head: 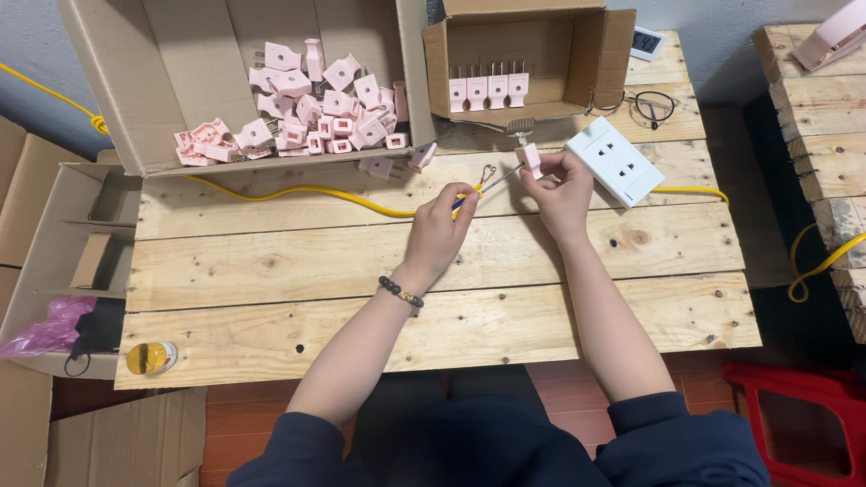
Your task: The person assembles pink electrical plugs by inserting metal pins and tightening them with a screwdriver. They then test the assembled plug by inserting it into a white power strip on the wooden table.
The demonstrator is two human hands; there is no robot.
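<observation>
Gripping a small pink plug (529, 159), the right hand (561, 185) meets the left hand's (439, 227) yellow-handled screwdriver (483, 187).

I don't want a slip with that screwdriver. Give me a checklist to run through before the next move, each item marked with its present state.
1. Left hand grips the screwdriver: ok.
2. Right hand holds the pink plug off the table: ok.
3. Screwdriver tip meets the plug: ok; seated in a screw: cannot tell.
4. Yellow cable clear of both hands: not ok, it passes right by the left hand.
5. White socket strip clear of the right hand: not ok, right beside it.
</observation>
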